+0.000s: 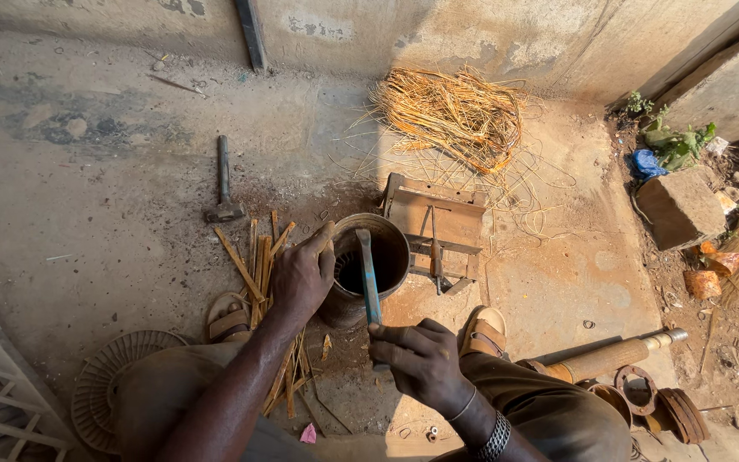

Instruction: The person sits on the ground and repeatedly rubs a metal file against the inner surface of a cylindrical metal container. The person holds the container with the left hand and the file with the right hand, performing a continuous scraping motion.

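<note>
The person sat low on the dusty concrete floor (113, 171) with a round metal housing (368, 265) standing open-end up between the sandalled feet. The left hand (301, 274) rested on the housing's near-left rim, its fingers (325, 241) curled over the edge and pressed together. The right hand (421, 359) was wrapped tightly around the lower end of a blue-handled tool (368, 278). The tool's long axis ran nearly straight away from the person, leaning slightly left, with its far tip pointing into the housing's dark mouth and its near end buried in the fist. A bundle of thin copper strips (263, 265) lay on the floor just left of the housing, partly under the left wrist. A hammer (223, 184) lay farther off to the left, its handle pointing away. Behind the housing stood a rusty metal frame (438, 227), and beyond that a tangle of copper wire (451, 115).
</note>
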